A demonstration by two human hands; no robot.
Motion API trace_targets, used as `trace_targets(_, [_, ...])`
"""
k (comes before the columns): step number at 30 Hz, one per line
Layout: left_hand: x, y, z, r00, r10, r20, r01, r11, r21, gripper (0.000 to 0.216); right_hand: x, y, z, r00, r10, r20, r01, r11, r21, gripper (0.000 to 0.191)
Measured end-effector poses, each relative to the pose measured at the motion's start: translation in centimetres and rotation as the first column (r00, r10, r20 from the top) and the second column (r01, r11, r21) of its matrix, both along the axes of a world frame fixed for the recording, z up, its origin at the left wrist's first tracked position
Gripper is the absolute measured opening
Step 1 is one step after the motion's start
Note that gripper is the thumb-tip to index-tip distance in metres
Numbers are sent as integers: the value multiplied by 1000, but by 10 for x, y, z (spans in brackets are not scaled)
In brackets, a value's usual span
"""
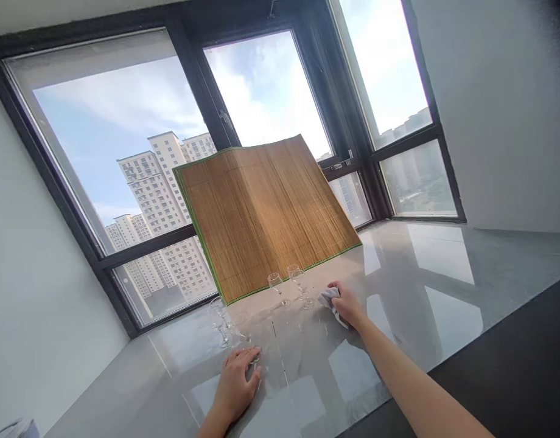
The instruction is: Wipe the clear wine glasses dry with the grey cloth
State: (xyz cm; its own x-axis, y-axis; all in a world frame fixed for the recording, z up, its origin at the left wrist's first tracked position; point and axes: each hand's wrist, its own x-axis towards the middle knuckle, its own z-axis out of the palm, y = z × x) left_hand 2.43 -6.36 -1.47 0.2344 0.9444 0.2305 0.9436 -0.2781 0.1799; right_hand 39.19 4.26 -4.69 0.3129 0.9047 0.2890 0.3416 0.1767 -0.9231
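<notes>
My left hand [237, 380] lies flat on the glossy grey sill [399, 292] with its fingers spread, its fingertips at the foot of a clear wine glass [255, 354]. My right hand [348, 303] reaches further out and is closed on a crumpled grey cloth [328, 298] pressed to the sill. Two upright wine glasses [276, 286] [299, 283] stand just left of the cloth. Another pair of glasses [220, 319] stands nearer the window on the left.
A folded bamboo mat [266, 213] with a green edge leans against the large black-framed window [193, 103]. White walls close in left and right. A dark floor [512, 365] lies below the sill's near edge at the right.
</notes>
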Motion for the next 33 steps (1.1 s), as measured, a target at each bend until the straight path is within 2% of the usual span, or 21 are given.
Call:
trace_targets(2, [-22, 4, -3, 986, 164, -11, -164, 987, -6, 49, 0, 1, -2, 999, -11, 34, 10, 1000, 6, 49])
trace_targets(5, [-33, 9, -8, 928, 368, -52, -369, 929, -24, 55, 0, 1, -2, 997, -31, 69, 31, 1000, 7, 49])
trace_targets(7, [-32, 11, -10, 891, 445, -88, -449, 893, -23, 59, -1, 1, -2, 996, -32, 79, 33, 999, -2, 49])
trace_targets(10, [-29, 8, -12, 857, 503, -115, -504, 863, 22, 61, -1, 0, -3, 994, -28, 103, 29, 1000, -5, 49])
trace_targets(13, [-28, 4, -12, 856, 506, -104, -501, 862, 77, 57, -2, -1, -5, 990, -42, 136, 43, 999, 0, 48])
trace_targets(17, [-30, 4, -13, 858, 504, -103, -499, 864, 69, 49, -2, -2, -6, 989, -47, 144, 46, 999, 10, 46])
trace_targets(21, [-30, 9, -17, 846, 522, -110, -517, 853, 69, 55, -3, -1, -5, 994, -39, 103, 39, 999, 2, 46])
trace_targets(29, [-32, 2, -20, 769, 620, -157, -609, 784, 116, 57, -6, -8, 1, 992, -28, 124, 28, 1000, 0, 47])
trace_targets(31, [-21, 0, -18, 814, 564, -139, -546, 824, 148, 52, -7, -7, 2, 991, -26, 129, 28, 1000, -9, 47])
trace_targets(33, [0, 2, -15, 929, 354, -106, -334, 927, 173, 44, -8, -5, 2, 990, -41, 136, 41, 999, 4, 47])
